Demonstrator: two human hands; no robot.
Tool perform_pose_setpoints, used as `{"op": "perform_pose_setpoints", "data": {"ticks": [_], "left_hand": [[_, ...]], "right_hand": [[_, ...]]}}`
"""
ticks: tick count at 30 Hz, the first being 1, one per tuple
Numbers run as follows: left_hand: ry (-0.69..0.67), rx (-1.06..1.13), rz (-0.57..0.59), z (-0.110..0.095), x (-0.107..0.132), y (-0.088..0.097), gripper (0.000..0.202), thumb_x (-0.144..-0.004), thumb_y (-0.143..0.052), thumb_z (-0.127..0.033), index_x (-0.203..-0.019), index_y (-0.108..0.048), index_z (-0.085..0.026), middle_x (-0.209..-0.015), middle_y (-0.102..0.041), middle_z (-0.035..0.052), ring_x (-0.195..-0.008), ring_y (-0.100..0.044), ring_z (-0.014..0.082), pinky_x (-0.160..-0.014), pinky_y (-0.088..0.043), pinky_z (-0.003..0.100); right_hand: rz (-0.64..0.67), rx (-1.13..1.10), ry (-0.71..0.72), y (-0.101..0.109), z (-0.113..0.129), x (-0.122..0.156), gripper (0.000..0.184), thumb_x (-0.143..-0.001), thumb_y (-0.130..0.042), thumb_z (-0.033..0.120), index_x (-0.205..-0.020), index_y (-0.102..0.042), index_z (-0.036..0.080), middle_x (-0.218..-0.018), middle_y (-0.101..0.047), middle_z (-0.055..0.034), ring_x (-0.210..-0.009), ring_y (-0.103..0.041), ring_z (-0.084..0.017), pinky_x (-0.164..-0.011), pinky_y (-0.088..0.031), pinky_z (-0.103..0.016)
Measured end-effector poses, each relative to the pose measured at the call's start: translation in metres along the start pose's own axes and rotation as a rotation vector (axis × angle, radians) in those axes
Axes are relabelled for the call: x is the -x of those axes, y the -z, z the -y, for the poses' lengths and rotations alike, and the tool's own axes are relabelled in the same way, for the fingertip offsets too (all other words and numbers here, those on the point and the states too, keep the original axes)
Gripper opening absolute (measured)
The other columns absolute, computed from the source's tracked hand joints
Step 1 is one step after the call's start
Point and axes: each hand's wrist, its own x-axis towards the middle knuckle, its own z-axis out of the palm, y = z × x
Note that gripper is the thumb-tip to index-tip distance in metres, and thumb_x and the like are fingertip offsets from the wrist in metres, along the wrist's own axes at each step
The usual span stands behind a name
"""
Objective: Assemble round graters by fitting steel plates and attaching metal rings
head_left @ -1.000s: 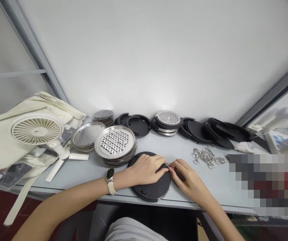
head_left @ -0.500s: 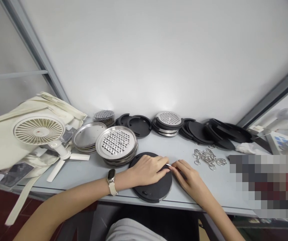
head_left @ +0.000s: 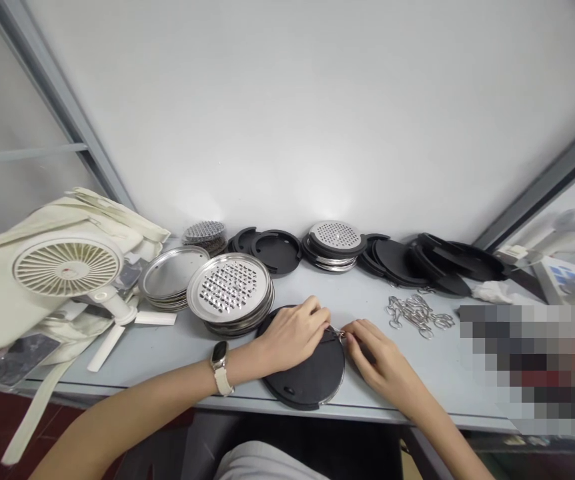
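Note:
A round black plastic disc (head_left: 312, 377) with a thin metal rim at its lower right lies flat near the table's front edge. Over its upper part rests my left hand (head_left: 295, 337), fingers curled together, the fingertips at a thin silver wire clip (head_left: 339, 333); whatever they pinch is hidden. My right hand (head_left: 375, 353), to the right of the disc, pinches the clip's outer end between thumb and forefinger. The clip sits at the disc's upper right edge. A loose pile of similar wire clips (head_left: 417, 313) lies beyond my right hand.
Stacked metal grater discs (head_left: 230, 287) and plain metal plates (head_left: 175, 273) stand left of the disc. Along the wall are black round trays (head_left: 277, 252), a grater-topped stack (head_left: 336, 237) and more black discs (head_left: 400, 261). A white fan (head_left: 70, 267) and cream bag (head_left: 17, 287) occupy the left.
My left fingers have lifted slightly and curled more, showing more of the wire clip. My right hand stays in nearly the same place. The view has shifted slightly.

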Motion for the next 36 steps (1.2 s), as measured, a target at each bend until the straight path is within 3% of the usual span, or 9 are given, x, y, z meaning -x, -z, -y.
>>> {"op": "perform_pose_setpoints", "data": {"ticks": [14, 22, 36], "left_hand": [[-0.095, 0.069, -0.017, 0.0044, 0.0004, 0.0012, 0.017, -0.096, -0.039, -0.019, -0.090, -0.055, -0.018, -0.089, -0.058, 0.0007, -0.081, -0.055, 0.0147, -0.070, -0.039, 0.026], [-0.084, 0.059, -0.059, 0.0058, -0.0022, -0.0044, 0.014, -0.087, -0.044, -0.009, -0.091, -0.055, -0.016, -0.095, -0.057, 0.0036, -0.090, -0.052, 0.0180, -0.084, -0.040, 0.031], [-0.095, 0.045, -0.053, -0.0027, -0.0016, 0.0010, 0.008, -0.085, -0.043, -0.013, -0.087, -0.051, -0.016, -0.090, -0.053, 0.0050, -0.086, -0.051, 0.0184, -0.080, -0.041, 0.030]], "right_hand": [[0.010, -0.116, -0.034, 0.0016, -0.0009, 0.0007, 0.016, -0.095, -0.039, 0.027, -0.084, -0.049, 0.021, -0.079, -0.052, -0.0009, -0.073, -0.051, -0.015, -0.070, -0.040, -0.027], [0.044, -0.212, -0.086, 0.0026, -0.0029, 0.0004, 0.019, -0.095, -0.040, 0.031, -0.081, -0.048, 0.021, -0.071, -0.049, 0.0024, -0.064, -0.047, -0.012, -0.063, -0.039, -0.024], [0.026, -0.232, -0.081, 0.0022, -0.0026, 0.0010, 0.019, -0.093, -0.043, 0.032, -0.080, -0.050, 0.020, -0.069, -0.051, 0.0021, -0.064, -0.047, -0.012, -0.063, -0.040, -0.023]]}}
